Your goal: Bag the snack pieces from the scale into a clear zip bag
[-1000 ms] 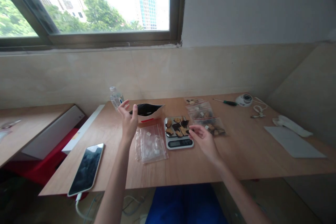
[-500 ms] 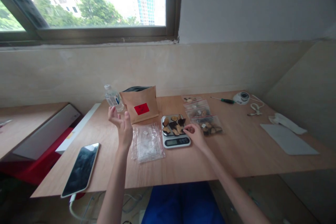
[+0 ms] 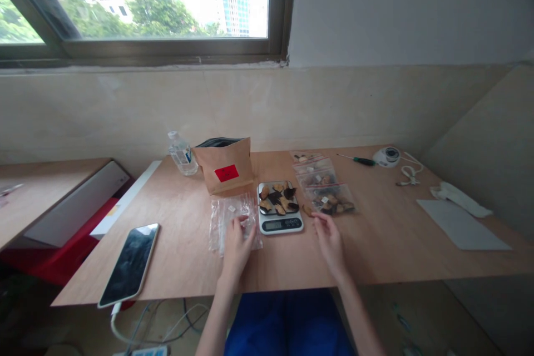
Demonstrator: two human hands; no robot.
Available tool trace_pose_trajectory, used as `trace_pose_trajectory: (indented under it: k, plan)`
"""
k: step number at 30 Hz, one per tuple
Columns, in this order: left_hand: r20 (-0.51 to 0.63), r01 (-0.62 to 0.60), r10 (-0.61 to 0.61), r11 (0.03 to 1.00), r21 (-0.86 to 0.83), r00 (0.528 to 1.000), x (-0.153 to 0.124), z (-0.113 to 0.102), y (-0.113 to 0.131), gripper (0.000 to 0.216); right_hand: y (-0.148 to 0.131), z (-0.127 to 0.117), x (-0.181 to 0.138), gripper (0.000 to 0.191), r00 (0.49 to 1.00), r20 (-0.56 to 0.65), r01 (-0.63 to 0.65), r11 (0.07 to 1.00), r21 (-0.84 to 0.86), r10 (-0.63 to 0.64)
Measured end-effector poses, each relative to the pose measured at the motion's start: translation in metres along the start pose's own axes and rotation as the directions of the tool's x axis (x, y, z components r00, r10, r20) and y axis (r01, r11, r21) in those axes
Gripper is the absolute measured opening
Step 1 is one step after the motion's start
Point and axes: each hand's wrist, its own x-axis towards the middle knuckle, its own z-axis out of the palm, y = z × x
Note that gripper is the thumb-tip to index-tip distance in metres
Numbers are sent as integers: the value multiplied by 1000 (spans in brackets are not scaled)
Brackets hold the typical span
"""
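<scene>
My left hand (image 3: 237,243) rests on a pile of empty clear zip bags (image 3: 232,221), fingers spread over it. My right hand (image 3: 329,240) hovers just above the table, open and holding nothing, right of a small digital scale (image 3: 278,213) whose platform carries several brown and dark dried pieces. One loose dried piece (image 3: 307,209) lies on the table between the scale and my right hand. Behind the empty bags stands an open brown paper pouch (image 3: 225,165) with a red label. Filled zip bags (image 3: 329,198) lie in a row right of the scale.
A water bottle (image 3: 182,153) stands left of the pouch. A phone (image 3: 129,263) on a cable lies near the front left edge. A screwdriver (image 3: 357,159), a small round device (image 3: 386,156), a white cord (image 3: 409,174) and grey sheet (image 3: 462,224) are at the right.
The pouch, tilted in my left hand a second ago, now stands upright on the table. My left hand dropped onto the empty bags. My right hand drew back from the scale.
</scene>
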Motion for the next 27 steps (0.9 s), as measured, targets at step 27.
trace_pose_trajectory:
  k: [27]
  plan:
    - [-263,150,-209,962,-226,942,-17,-6,13,21,2,35,-38,35,969,102,244,929,-279,-224]
